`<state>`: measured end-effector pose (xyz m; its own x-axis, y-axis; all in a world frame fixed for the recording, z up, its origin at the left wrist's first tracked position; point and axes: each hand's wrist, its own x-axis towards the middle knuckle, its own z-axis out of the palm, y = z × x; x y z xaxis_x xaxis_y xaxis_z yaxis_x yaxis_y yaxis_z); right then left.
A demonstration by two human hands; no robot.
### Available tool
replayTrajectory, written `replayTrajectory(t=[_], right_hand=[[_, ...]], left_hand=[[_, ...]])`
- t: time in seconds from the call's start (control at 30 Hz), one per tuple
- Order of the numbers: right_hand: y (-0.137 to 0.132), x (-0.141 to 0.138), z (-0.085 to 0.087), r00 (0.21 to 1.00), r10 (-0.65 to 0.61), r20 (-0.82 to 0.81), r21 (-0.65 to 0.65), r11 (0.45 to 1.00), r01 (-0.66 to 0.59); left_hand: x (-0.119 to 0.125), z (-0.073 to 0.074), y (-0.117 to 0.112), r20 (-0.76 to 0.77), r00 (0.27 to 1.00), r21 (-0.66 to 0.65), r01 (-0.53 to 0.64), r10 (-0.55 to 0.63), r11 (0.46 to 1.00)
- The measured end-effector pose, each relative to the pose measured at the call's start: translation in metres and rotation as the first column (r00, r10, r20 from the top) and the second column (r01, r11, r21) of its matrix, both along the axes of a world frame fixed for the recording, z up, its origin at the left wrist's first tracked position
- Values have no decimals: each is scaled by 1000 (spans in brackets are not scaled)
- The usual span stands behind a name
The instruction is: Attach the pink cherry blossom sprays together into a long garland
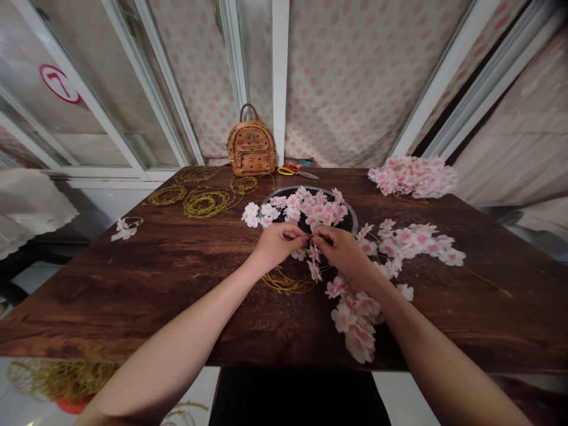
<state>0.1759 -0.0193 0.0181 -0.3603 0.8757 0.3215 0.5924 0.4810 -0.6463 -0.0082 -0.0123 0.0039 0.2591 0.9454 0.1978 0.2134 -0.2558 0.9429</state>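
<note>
My left hand (pixel 278 245) and my right hand (pixel 341 251) meet above the dark wooden table (pixel 133 284), their fingertips pinching a thin wire stem (pixel 309 236) between them. Strands of pink-and-white artificial blossoms (pixel 355 313) spread from under my right hand towards the near edge and the right. A loop of gold wire (pixel 288 283) lies beneath my hands. Just beyond my fingers, a round dark tray (pixel 350 218) holds a heap of similar blossoms (pixel 306 207), which hides most of its inside.
Coils of gold wire (pixel 206 201) lie at the far left of the table, with a small blossom sprig (pixel 124 229) nearer the left edge. Orange-handled scissors (pixel 297 172), a tan studded backpack (pixel 251 148) and a blossom pile (pixel 412 176) line the far edge.
</note>
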Motion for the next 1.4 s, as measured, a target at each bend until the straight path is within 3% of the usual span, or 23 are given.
replayTrajectory(t=[0.43,0.73,1.4], right_hand=[[0,0,1,999,23,24,6,1000,-23],[2,-1,0,1000,31,-1,-16,999,-31],[2,-1,-1,1000,10,16,-17,1000,-10]], left_hand=[[0,1,-2,2,999,18,33,-33,999],[5,5,-2,175,984,-190,14,19,982],[3,5,-3,91,996,-110,16,-6,994]])
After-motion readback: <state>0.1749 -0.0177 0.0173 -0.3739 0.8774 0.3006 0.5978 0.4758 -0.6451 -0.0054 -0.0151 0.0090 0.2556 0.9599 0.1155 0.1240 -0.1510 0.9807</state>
